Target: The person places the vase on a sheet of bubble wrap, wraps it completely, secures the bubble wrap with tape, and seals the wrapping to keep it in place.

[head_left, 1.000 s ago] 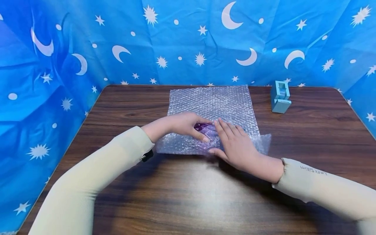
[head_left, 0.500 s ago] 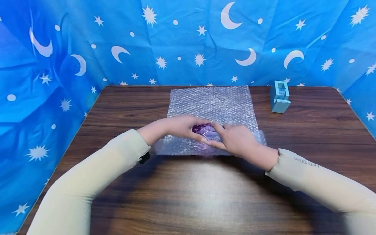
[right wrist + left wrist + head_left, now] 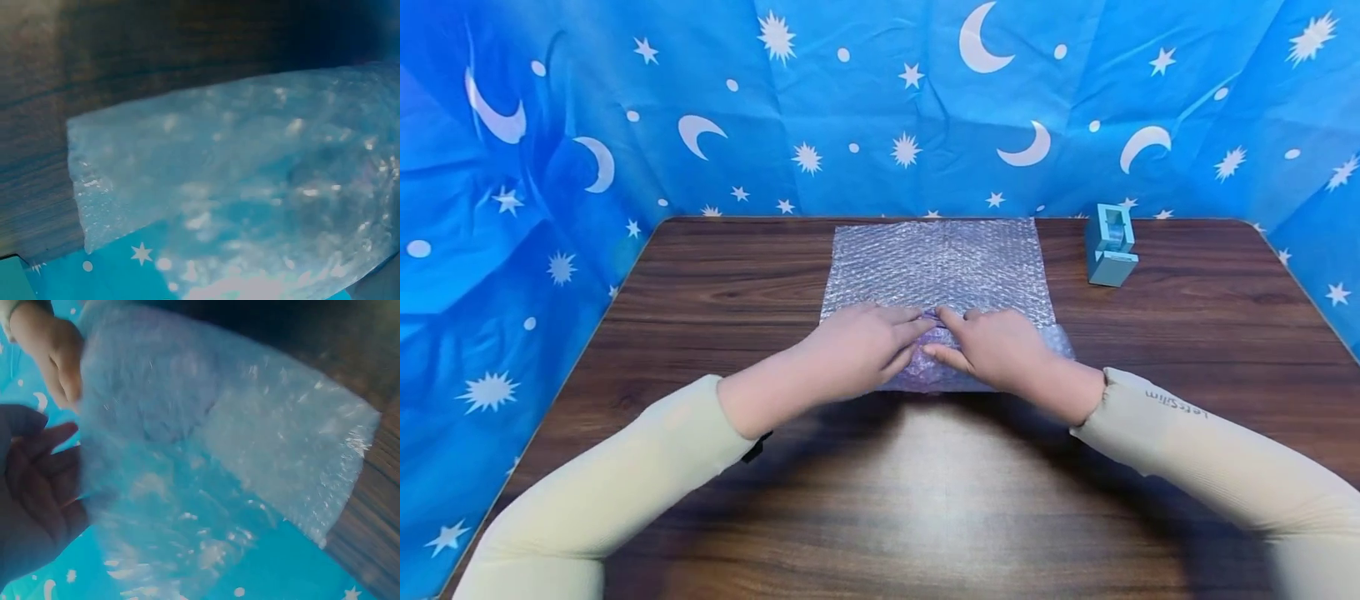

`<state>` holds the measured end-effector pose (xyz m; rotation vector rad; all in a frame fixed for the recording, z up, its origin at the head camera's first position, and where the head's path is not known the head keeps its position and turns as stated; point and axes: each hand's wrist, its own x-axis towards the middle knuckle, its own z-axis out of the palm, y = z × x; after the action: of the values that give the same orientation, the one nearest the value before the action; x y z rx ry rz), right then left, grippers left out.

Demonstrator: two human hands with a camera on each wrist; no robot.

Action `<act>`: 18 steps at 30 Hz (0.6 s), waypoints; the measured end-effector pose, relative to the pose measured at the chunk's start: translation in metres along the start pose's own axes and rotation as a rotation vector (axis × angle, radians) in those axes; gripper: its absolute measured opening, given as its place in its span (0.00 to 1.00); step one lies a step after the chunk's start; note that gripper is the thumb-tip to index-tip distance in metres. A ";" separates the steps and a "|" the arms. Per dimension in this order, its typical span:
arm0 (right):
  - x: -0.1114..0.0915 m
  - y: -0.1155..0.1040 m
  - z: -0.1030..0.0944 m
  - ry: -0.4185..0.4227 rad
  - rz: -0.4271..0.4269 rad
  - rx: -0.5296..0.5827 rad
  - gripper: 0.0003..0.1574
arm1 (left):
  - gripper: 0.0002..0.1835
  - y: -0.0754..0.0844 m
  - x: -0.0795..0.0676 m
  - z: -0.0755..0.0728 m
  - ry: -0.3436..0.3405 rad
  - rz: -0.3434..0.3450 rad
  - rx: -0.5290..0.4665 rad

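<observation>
A sheet of bubble wrap (image 3: 940, 262) lies on the table, its near part folded over a purple, faceted-looking thing (image 3: 917, 367) that shows only dimly through the film. My left hand (image 3: 857, 346) rests over the left side of this fold, fingers fairly straight and pointing at the right hand. From the other side my right hand (image 3: 1007, 350) holds the fold, thumb and index finger stretched across it and the other fingers curled. The left wrist view has the loose fingers (image 3: 59, 465) of the left hand at the edge of the blurred wrap (image 3: 281, 425).
A light teal tape dispenser (image 3: 1111, 246) stands at the back right of the dark wooden table (image 3: 737, 267). Behind and beside the table hangs a blue cloth (image 3: 880, 100) with white moons and stars.
The left hand has come nearer and lies flatter over the fold, covering most of the purple thing. The right hand has shifted slightly left, its outer fingers going from straight to curled.
</observation>
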<state>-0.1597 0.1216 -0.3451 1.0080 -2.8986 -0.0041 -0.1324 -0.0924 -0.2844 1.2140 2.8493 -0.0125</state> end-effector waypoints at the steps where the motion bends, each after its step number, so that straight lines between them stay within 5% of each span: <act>1: 0.001 0.000 -0.001 -0.010 0.004 -0.005 0.55 | 0.24 0.002 -0.006 0.003 0.058 0.007 0.016; 6: 0.008 0.001 -0.006 -0.064 0.016 0.036 0.42 | 0.28 0.009 -0.033 0.028 0.260 0.020 0.128; 14: 0.018 0.006 -0.013 -0.137 0.043 0.115 0.45 | 0.38 0.005 -0.042 0.067 0.351 0.021 0.390; 18: 0.021 0.005 -0.015 -0.150 0.039 0.112 0.45 | 0.41 0.004 -0.034 0.069 0.363 0.010 0.398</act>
<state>-0.1781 0.1126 -0.3284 1.0093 -3.0856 0.0899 -0.1034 -0.1163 -0.3519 1.4244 3.2640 -0.4201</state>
